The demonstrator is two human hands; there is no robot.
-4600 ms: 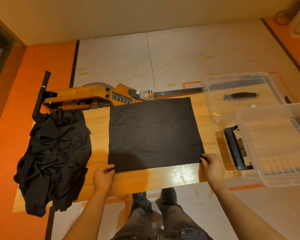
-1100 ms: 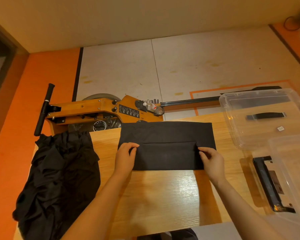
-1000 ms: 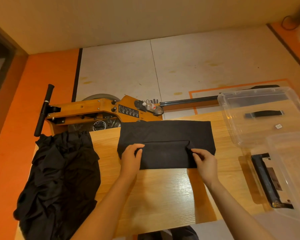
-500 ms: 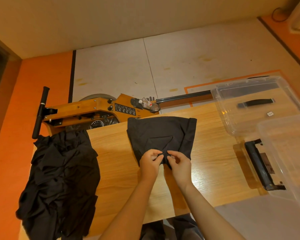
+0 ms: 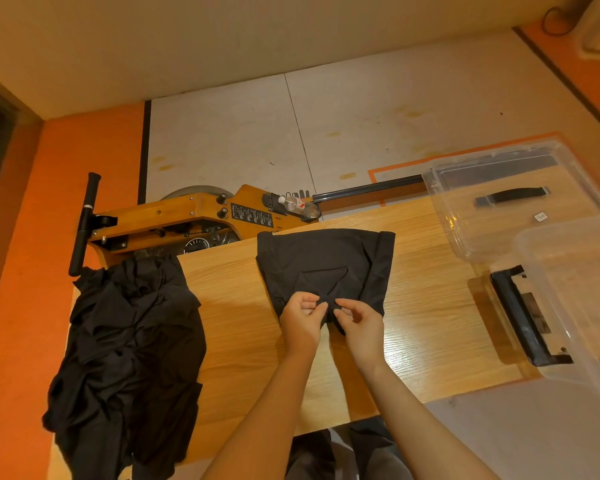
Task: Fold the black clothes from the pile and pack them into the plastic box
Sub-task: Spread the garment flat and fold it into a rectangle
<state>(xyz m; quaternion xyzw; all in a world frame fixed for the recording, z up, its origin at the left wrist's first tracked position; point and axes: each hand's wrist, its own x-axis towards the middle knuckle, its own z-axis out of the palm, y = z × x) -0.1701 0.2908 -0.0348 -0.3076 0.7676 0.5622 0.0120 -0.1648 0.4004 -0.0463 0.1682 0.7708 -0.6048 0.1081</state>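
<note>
A light wooden table (image 5: 430, 306) fills the middle of the frame. On it lie a heap of black clothes (image 5: 129, 348) at the left, a partly folded black garment (image 5: 326, 261) at centre, and a clear plastic box (image 5: 575, 299) with its clear lid (image 5: 513, 202) at the right.

The person is showing two bare forearms, with no sleeves reaching into view and no watch, band or ring visible on either wrist or finger. The left hand (image 5: 300, 322) and the right hand (image 5: 361, 327) are appearing ungloved. At the near edge of the scene, the legs are wearing dark grey trousers of creased woven fabric (image 5: 374, 452), and seam lines are running along the cloth. Footwear is not showing in this view.
</note>
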